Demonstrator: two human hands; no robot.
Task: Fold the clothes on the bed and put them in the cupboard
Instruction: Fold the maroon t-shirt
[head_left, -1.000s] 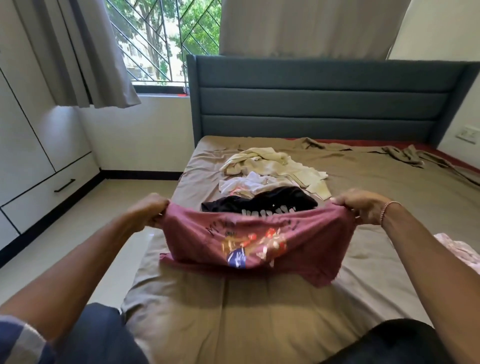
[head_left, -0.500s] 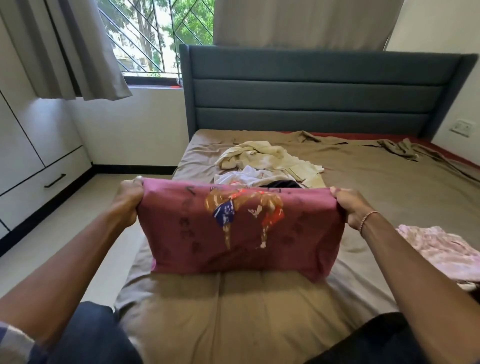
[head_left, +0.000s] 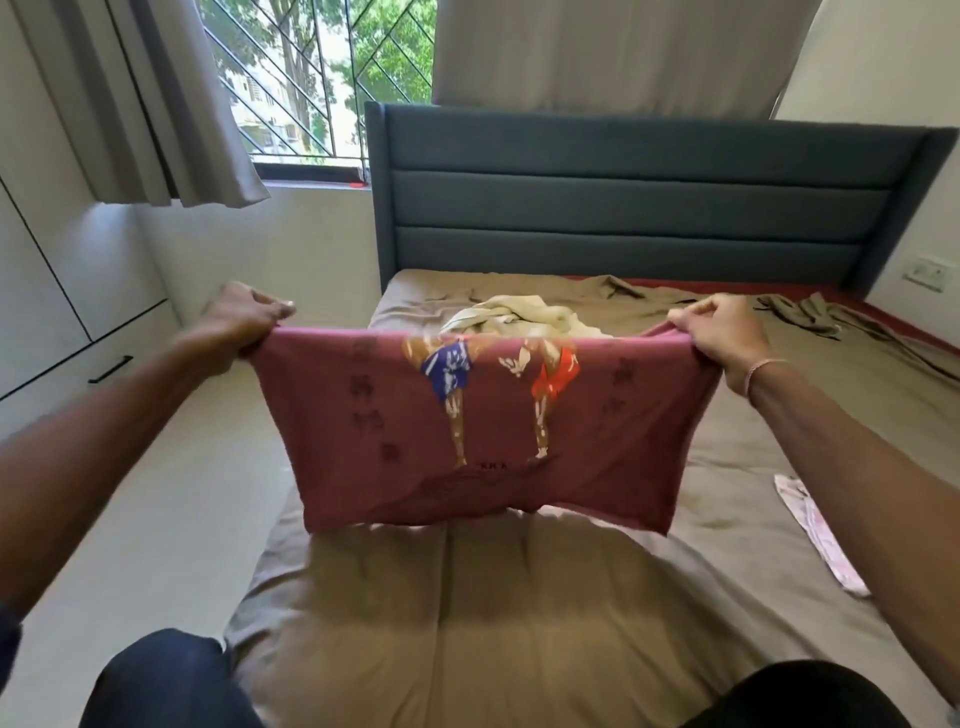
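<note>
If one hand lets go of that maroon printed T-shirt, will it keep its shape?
Probably not. The maroon printed T-shirt is stretched between the left hand and the right hand, and its lower edge hangs wavy, so it looks floppy. It seems light: gripped corners alone carry it. It would likely drape onto the brown bed sheet, not slide.

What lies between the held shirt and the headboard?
In the head view, a crumpled cream garment lies on the bed between the shirt and the headboard; the shirt hides anything nearer.
</note>
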